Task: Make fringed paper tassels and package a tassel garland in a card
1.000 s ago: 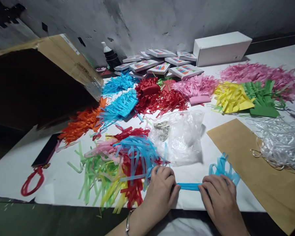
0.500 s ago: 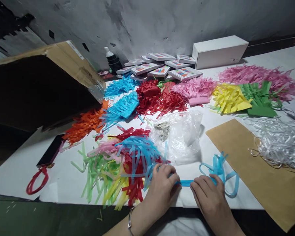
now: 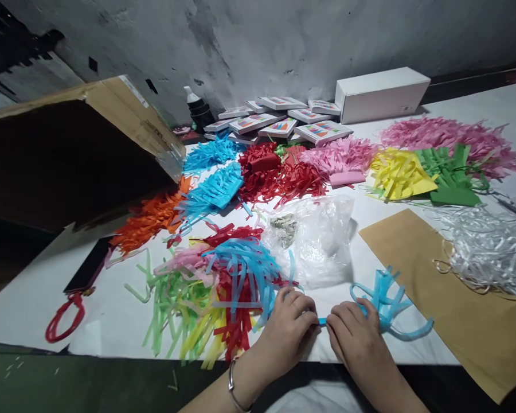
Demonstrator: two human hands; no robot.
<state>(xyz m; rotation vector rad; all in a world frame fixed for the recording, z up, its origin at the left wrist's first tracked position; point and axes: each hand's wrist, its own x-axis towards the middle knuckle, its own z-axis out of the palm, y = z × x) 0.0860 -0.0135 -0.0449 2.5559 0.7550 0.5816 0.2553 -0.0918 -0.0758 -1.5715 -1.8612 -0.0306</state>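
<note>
Low over the front of the white table, a blue tissue-paper tassel [image 3: 389,298] lies stretched sideways, its narrow middle rolled into a thin band. My left hand [image 3: 289,324] is closed on the band's left part, fingers bent over it. Just to the right, my right hand [image 3: 360,338] closes on the same band, and loose blue strips fan out beyond it. Only a short length of band shows between the two hands; the fingertips are hidden. Left of my left hand is a pile of finished-looking tassels, with blue [image 3: 245,258], red [image 3: 236,330] and light green strips [image 3: 159,304].
Behind my hands sits a clear plastic bag [image 3: 322,241]. Brown paper [image 3: 438,287] and a white string tangle [image 3: 494,249] lie right. Coloured fringe bundles [image 3: 215,186], flat boxes [image 3: 322,132] and a white box [image 3: 382,94] stand behind. A cardboard box [image 3: 133,120] and phone [image 3: 88,267] are left.
My right hand has slid slightly left, closer to my left hand, so less of the blue band shows between them. The loose strips at the right end have shifted and spread.
</note>
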